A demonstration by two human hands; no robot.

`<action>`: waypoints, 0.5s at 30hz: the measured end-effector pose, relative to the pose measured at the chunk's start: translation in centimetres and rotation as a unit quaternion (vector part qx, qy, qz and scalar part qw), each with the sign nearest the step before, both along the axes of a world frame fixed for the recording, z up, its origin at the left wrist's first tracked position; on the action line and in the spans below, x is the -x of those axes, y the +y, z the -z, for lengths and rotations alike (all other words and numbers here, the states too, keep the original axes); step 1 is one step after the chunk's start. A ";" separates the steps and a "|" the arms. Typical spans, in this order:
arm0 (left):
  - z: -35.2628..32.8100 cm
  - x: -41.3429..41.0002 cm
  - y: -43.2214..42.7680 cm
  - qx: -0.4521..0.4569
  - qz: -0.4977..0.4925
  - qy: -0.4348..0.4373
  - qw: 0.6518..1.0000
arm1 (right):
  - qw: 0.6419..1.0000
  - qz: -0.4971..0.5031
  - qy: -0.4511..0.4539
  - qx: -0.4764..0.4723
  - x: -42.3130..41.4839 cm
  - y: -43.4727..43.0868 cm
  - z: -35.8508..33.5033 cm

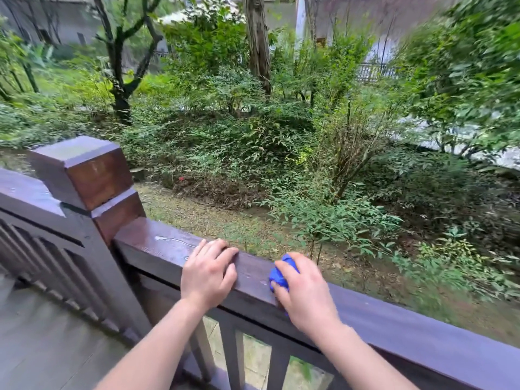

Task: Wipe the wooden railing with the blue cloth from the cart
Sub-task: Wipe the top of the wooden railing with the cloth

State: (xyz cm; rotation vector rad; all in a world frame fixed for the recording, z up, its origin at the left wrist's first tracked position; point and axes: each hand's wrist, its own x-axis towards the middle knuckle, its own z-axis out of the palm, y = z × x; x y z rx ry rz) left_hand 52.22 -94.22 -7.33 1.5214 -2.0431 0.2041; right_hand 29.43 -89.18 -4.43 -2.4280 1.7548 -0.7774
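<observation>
- Running from the corner post (84,175) at nine o'clock down to four o'clock, the wooden railing (394,313) shows wet streaks near the post, so wiping looks underway.
- Resting flat with fingers spread on the rail top, the left hand (209,273) likely steadies the person.
- Bunched at five o'clock, the blue cloth (281,273) is pinned to the rail by the right hand (305,294), fingers closed over it for pressure.

One head-worn wide-angle view, looking forward and down from close behind the wooden railing (380,313); the garden (281,150) lies beyond; edges blurred.
</observation>
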 end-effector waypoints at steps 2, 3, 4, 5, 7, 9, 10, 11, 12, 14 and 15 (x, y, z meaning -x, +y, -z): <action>0.0 0.0 -0.1 0.002 0.009 0.004 1.000 | 0.997 -0.075 0.023 0.001 -1.6 1.0 0.7; 0.0 -0.1 -0.2 0.002 0.011 0.005 1.000 | 0.994 -0.107 0.039 0.004 -1.8 1.2 1.0; 0.1 -0.1 -0.3 0.002 0.011 0.007 1.000 | 0.993 -0.104 0.046 0.000 -1.7 0.7 0.8; 0.1 -0.1 -0.2 0.002 0.012 0.008 1.000 | 0.997 -0.074 0.036 -0.005 -1.5 -0.1 0.5; 0.0 -0.1 -0.2 0.002 0.013 0.008 1.000 | 1.000 0.009 -0.004 -0.017 -1.3 -1.7 -0.1; 0.0 -0.1 -0.2 0.001 0.015 0.011 1.000 | 1.000 0.024 0.002 -0.005 -2.7 -1.6 -0.3; 0.0 -0.1 -0.2 0.001 0.018 0.013 1.000 | 1.000 -0.006 0.010 -0.003 -3.5 -1.0 0.0; 0.0 -0.1 -0.2 0.000 0.021 0.013 1.000 | 0.999 -0.050 0.018 -0.002 -4.1 -0.2 0.4; 0.0 -0.2 -0.4 -0.001 0.022 0.012 1.000 | 0.996 -0.088 0.034 0.004 -4.4 0.3 0.8; 0.1 -0.4 -0.5 -0.002 0.021 0.010 1.000 | 0.995 -0.082 0.047 -0.008 -3.9 -0.7 0.4; 0.1 -0.4 -0.5 -0.005 0.021 0.010 1.000 | 0.998 -0.049 0.037 -0.017 -3.7 -1.8 0.0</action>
